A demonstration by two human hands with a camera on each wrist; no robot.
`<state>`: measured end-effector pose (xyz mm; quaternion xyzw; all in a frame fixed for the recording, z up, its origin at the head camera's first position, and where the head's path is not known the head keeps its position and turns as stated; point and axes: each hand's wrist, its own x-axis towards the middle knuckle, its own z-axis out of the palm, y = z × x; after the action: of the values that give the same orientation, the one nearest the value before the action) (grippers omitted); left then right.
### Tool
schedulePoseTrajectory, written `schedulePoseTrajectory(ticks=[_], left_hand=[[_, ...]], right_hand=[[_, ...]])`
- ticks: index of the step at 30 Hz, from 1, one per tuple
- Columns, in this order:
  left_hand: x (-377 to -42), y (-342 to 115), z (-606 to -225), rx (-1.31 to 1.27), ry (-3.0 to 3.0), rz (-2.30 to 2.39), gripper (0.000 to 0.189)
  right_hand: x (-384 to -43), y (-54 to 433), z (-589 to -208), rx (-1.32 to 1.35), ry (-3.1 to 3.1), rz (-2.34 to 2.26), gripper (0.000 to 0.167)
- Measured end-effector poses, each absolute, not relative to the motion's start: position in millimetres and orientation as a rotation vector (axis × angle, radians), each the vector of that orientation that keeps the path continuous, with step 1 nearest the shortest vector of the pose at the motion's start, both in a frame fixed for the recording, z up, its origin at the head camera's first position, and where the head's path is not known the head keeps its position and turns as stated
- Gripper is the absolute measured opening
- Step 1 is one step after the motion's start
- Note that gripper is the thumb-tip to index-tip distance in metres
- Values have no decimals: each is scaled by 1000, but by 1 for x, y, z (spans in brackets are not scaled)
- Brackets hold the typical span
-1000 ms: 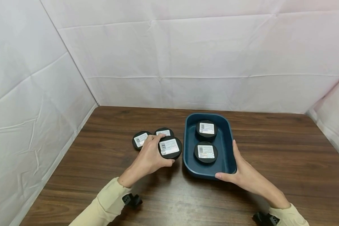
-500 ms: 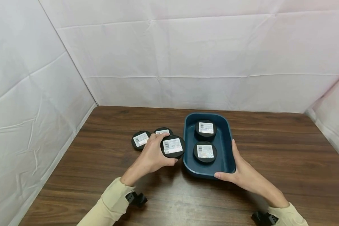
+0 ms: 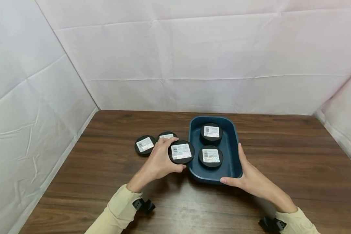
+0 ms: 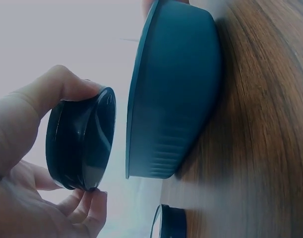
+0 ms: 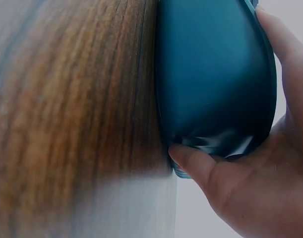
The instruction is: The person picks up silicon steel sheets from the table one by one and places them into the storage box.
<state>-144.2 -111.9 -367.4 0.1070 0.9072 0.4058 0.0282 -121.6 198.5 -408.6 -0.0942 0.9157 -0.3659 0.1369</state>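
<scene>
My left hand (image 3: 161, 159) pinches a round black container (image 3: 181, 151) with a white barcode label on top, thumb on the near side and fingers on the far side. In the left wrist view the black container (image 4: 79, 141) is held up off the table, close to the tray's side. My right hand (image 3: 255, 180) grips the near right corner of a dark blue rectangular tray (image 3: 232, 152); its thumb lies along the near wall. Inside the tray sit two similar containers, a far one (image 3: 211, 133) and a nearer one (image 3: 210, 156).
Left of the tray, two more labelled black containers lie on the wooden table (image 3: 84, 188): one at the left (image 3: 144, 145), and another (image 3: 166, 135) partly hidden by my left hand. White cloth walls (image 3: 204, 65) stand behind and at both sides.
My left hand has moved slightly right with its container, bringing it to the tray's left rim. The right hand keeps its hold on the tray; the whole head view shifts a little.
</scene>
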Motion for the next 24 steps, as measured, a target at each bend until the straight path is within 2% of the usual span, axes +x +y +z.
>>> schedulePoseTrajectory(ticks=[24], left_hand=[[-149,-91,-367,446,2793,1265,87]], right_hand=[[-121,196,-407,-294,2649,-1076,133]])
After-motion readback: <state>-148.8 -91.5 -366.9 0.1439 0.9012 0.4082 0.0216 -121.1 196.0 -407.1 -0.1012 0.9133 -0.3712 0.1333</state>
